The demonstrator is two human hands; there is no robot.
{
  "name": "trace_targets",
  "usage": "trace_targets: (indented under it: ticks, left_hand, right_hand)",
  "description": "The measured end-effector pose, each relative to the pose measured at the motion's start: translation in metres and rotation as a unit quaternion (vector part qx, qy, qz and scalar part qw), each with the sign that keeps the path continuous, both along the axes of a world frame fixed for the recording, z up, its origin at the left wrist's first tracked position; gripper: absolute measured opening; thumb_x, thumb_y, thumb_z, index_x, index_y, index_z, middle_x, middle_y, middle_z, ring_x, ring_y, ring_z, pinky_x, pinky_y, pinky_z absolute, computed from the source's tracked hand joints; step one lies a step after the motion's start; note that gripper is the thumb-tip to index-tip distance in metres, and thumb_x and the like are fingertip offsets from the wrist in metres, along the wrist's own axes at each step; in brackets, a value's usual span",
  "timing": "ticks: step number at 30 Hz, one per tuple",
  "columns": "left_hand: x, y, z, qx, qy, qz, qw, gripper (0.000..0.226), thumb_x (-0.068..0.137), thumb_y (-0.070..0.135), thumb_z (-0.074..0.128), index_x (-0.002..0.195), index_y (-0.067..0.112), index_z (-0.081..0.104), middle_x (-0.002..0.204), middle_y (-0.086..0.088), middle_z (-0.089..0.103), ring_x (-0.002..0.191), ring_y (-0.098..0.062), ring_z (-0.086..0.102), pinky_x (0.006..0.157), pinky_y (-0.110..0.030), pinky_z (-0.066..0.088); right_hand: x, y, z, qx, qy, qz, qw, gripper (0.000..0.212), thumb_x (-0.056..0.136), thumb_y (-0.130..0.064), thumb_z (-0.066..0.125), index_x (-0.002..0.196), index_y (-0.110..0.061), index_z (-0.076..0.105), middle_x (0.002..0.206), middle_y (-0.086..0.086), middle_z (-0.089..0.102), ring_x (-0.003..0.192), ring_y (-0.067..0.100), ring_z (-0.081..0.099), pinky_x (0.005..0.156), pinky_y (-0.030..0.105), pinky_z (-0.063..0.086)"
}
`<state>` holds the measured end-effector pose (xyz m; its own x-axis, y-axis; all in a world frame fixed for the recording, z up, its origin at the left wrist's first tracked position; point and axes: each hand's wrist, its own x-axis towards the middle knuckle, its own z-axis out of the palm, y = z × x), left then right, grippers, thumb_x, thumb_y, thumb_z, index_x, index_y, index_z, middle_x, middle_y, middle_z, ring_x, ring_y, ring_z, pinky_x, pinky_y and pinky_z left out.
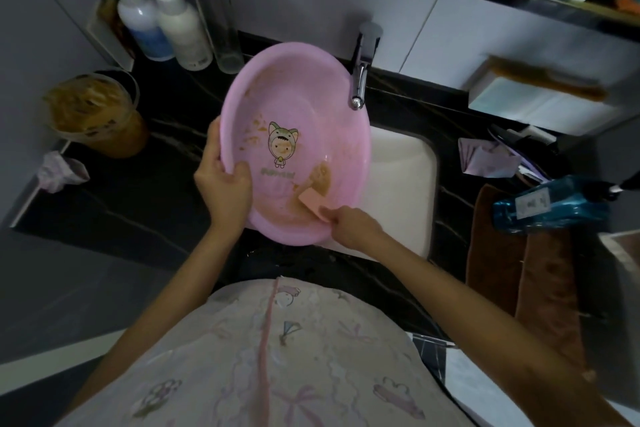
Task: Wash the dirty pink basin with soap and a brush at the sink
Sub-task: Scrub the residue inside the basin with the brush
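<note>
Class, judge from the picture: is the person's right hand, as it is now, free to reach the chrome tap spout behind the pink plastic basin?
Probably not at once. The right hand is pinching a pink soap bar against the pink plastic basin. The chrome tap spout stands uncovered above the basin's far rim, so the path looks open once the soap is released.

No text can be read for certain. The pink basin [301, 135] has a cartoon figure with a line of green lettering under it, too blurred to make out. The labels on the white bottles [162, 28] and blue bottle [550, 204] are illegible too.
</note>
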<state>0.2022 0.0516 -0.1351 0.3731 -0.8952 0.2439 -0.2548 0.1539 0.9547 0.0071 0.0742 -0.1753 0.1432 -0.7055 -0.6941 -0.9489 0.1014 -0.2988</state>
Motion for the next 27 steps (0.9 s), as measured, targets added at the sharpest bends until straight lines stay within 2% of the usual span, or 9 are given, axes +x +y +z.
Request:
trace_targets:
  ticks: [2,4,8,12,14,17,20,24,27]
  left_hand:
    - [0.0,0.0,-0.002,0.004,0.004,0.004,1.0,0.069,0.07,-0.015,0.045,0.134,0.011,0.05,0.107,0.001,0.06,0.095,0.001,0.058,0.083,-0.031,0.054]
    - [0.0,0.0,-0.002,0.006,0.009,0.008,1.0,0.07,0.07,-0.015,0.045,0.134,0.011,0.049,0.111,-0.001,0.061,0.098,-0.001,0.059,0.085,-0.029,0.053]
    - [-0.001,0.001,0.0,0.003,0.011,0.005,1.0,0.069,0.07,-0.016,0.045,0.134,0.01,0.049,0.115,-0.005,0.061,0.104,-0.006,0.059,0.088,-0.028,0.052]
    - [0.0,0.0,0.0,0.006,0.007,0.004,1.0,0.069,0.071,-0.016,0.046,0.134,0.011,0.049,0.112,0.0,0.06,0.101,-0.002,0.059,0.086,-0.027,0.053]
    - [0.001,0.0,0.0,0.007,0.007,0.002,1.0,0.07,0.07,-0.016,0.045,0.134,0.012,0.05,0.108,0.004,0.061,0.096,0.001,0.059,0.084,-0.027,0.053]
    - [0.004,0.0,-0.001,0.005,0.009,-0.01,1.0,0.07,0.069,-0.016,0.044,0.133,0.012,0.05,0.105,0.008,0.061,0.094,-0.001,0.059,0.081,-0.026,0.053]
    - [0.004,0.0,-0.001,0.004,0.013,-0.012,1.0,0.07,0.069,-0.016,0.044,0.133,0.012,0.05,0.107,0.003,0.061,0.095,-0.008,0.06,0.081,-0.032,0.055]
    - [0.0,-0.003,-0.003,-0.005,0.003,-0.012,1.0,0.07,0.069,-0.017,0.044,0.133,0.01,0.05,0.107,-0.001,0.061,0.094,-0.01,0.06,0.082,-0.037,0.055]
    - [0.0,-0.002,-0.002,-0.007,0.001,-0.004,1.0,0.07,0.068,-0.017,0.043,0.132,0.011,0.05,0.107,0.0,0.061,0.094,-0.009,0.059,0.083,-0.036,0.054]
  right_hand:
    - [0.013,0.001,0.013,0.046,-0.078,-0.035,0.995,0.047,0.101,-0.019,0.032,0.147,-0.027,0.031,0.124,0.012,0.057,0.077,0.017,0.055,0.057,0.013,0.04]
    - [0.021,0.001,0.028,0.097,-0.187,-0.119,0.97,0.044,0.101,-0.018,0.033,0.144,-0.023,0.037,0.091,0.005,0.058,0.054,0.009,0.036,0.039,0.011,0.029]
    - [0.021,0.0,0.033,0.18,-0.269,-0.178,0.929,0.042,0.099,-0.019,0.042,0.139,-0.032,0.044,0.063,0.001,0.036,0.046,0.011,0.023,0.037,0.017,0.021]
    - [-0.01,-0.011,0.029,0.176,-0.201,-0.16,0.95,0.037,0.098,-0.017,0.046,0.134,-0.026,0.051,0.052,-0.004,0.042,0.042,0.008,0.023,0.035,0.018,0.02]
    - [-0.029,-0.027,0.026,0.117,-0.133,-0.149,0.973,0.033,0.098,-0.027,0.047,0.128,-0.016,0.056,0.064,-0.004,0.051,0.048,0.008,0.035,0.039,0.018,0.029]
    - [-0.052,-0.054,0.021,-0.012,0.048,-0.057,0.997,0.039,0.099,-0.032,0.04,0.137,-0.025,0.047,0.112,0.004,0.061,0.089,0.019,0.057,0.068,0.024,0.042]
    - [-0.048,-0.059,0.016,-0.061,0.114,-0.006,0.992,0.04,0.1,-0.031,0.035,0.139,-0.03,0.043,0.109,0.005,0.059,0.089,0.022,0.058,0.067,0.028,0.041]
    - [-0.015,-0.022,0.014,0.091,-0.104,-0.166,0.976,0.043,0.098,-0.041,0.042,0.126,-0.011,0.056,0.069,0.0,0.046,0.049,0.011,0.036,0.043,0.021,0.031]
    - [0.022,0.0,0.028,0.133,-0.203,-0.173,0.955,0.039,0.1,-0.028,0.04,0.139,-0.023,0.046,0.074,0.0,0.045,0.044,0.007,0.027,0.035,0.017,0.024]
